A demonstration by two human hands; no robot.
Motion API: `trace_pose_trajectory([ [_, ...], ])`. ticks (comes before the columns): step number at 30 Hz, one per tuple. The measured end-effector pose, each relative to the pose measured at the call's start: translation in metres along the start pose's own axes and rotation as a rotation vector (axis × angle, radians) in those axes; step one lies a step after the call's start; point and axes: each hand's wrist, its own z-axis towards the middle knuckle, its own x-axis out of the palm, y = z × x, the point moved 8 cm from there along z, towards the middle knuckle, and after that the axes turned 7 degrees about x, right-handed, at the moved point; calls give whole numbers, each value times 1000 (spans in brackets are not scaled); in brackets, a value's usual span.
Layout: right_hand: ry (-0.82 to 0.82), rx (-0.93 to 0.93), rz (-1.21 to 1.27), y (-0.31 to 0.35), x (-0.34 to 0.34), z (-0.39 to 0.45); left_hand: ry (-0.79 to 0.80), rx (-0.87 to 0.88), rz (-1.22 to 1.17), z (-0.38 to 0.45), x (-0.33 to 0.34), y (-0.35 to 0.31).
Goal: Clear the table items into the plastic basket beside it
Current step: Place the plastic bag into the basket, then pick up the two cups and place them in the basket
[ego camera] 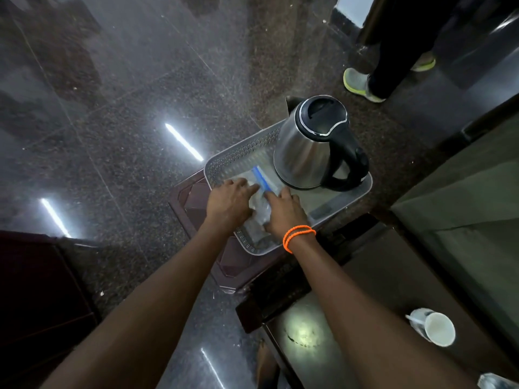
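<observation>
Both your arms reach straight out and down into the grey perforated plastic basket, which sits on a dark maroon stool beside the dark glass-topped table. Your left hand lies palm down, fingers spread flat, pressing the left side of a clear plastic zip bag with a blue seal strip. Your right hand, w/ two orange bands at the wrist, also lies palm down on the bag's right side, index finger stretched toward the blue strip. Neither hand is curled round anything; both are flat and unclenched on the bag. Whether the right thumb pinches a fold underneath is hard to tell, the bag is blurred there.

The bag lies on the basket floor in the near-left half. A stainless steel electric kettle with black lid and handle stands upright in the far-right half, just beside the bag's far end, handle pointing right.

Room: the basket's near-right strip, btwn your right hand and the right rim, is bare. Basket's near corner comes close to the table edge. On the table a white mug lies tipped on its side, well apart from the basket. Another person's shoe, grey w/ yellow-green sole, stands on the polished stone floor beyond the kettle.
</observation>
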Motion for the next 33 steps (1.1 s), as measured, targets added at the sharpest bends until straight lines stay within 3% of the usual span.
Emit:
trace_pose_trajectory([
  [7, 36, -79, -48, -5, -7, -1, 98, -68, 78, -9, -5, -12],
  [13, -360, -80, 293, -55, -67, -59, -331, 70, -134, -40, -56, -87],
  [17, -470, 43, 323, -121, -82, -120, -421, 212, -290, -68, -58, -175],
  [28, -509, 652, 399, -346, 18, -334, -140, 425, -313, -137, 63, -392],
  [33, -414, 834, 412, -396, 63, -362, -64, 490, -253, -107, 97, -459],
])
